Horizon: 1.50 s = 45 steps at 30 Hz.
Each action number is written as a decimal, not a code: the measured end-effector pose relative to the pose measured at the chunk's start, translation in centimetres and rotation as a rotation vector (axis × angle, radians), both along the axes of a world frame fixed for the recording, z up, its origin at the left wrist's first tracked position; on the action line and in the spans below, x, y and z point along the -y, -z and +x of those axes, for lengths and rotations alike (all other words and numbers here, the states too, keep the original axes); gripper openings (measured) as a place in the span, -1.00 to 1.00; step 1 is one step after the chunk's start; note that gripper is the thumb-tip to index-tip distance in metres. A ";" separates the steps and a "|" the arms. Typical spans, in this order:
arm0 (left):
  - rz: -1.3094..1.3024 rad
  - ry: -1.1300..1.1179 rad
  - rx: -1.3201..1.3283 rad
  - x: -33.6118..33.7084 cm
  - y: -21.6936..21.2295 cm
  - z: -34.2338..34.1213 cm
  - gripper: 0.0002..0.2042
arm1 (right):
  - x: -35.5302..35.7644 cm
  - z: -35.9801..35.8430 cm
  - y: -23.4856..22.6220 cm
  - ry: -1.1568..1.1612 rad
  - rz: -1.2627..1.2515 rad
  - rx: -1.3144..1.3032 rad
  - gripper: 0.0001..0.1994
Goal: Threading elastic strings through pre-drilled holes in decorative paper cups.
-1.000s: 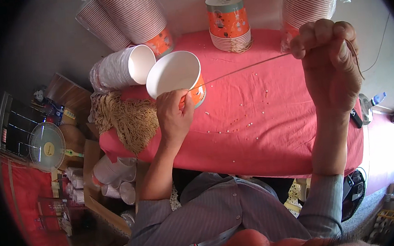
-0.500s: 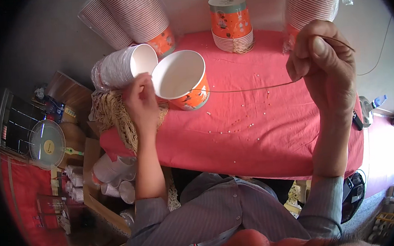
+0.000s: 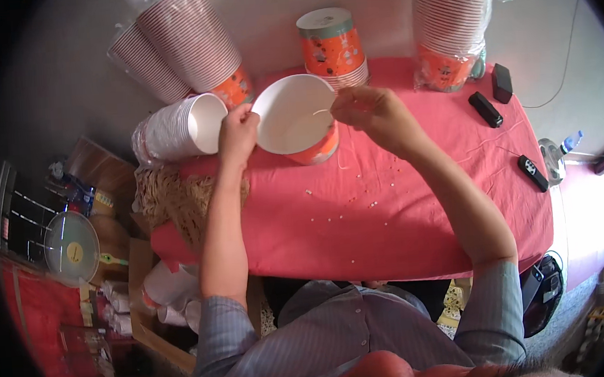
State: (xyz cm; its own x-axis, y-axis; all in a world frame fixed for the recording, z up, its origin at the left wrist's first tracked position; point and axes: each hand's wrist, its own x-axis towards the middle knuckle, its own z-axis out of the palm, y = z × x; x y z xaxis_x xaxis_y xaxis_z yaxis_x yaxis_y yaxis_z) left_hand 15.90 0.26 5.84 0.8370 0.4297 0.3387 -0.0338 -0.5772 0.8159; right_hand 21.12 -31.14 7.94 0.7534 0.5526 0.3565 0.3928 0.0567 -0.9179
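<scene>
I see a desk (image 3: pixel 417 236) under a red cloth against a pale grey wall (image 3: pixel 64 86) at the far side (daylight brightens the right), with cluttered brown shelving (image 3: pixel 106 195) at left.

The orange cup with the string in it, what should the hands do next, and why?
Probably draw the thin string on through the orange cup: the left hand steadies the rim, the right hand pinches the string at the opposite rim, inside the cup.

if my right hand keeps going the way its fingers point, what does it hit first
Probably the paper cup. The right hand points left toward it, fingertips already at its rim, pinching a thin string. Beyond it sits the left hand on the far rim. Depth is hard to judge.
</scene>
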 end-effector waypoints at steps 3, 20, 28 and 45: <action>-0.112 0.230 0.087 3.1 0.4 0.6 -0.64 | 0.4 1.3 1.5 0.167 -0.063 0.062 -0.85; -0.102 0.190 0.269 7.9 3.5 -0.9 -0.85 | -0.1 2.8 1.4 0.524 -0.049 0.658 -0.87; -0.367 0.179 0.196 8.2 3.3 -1.1 -0.88 | -2.9 -3.4 1.9 0.266 -0.214 1.168 -0.80; -0.192 0.228 0.166 10.1 3.9 -1.6 -0.89 | -3.0 -0.1 6.3 -0.155 0.001 0.353 -0.96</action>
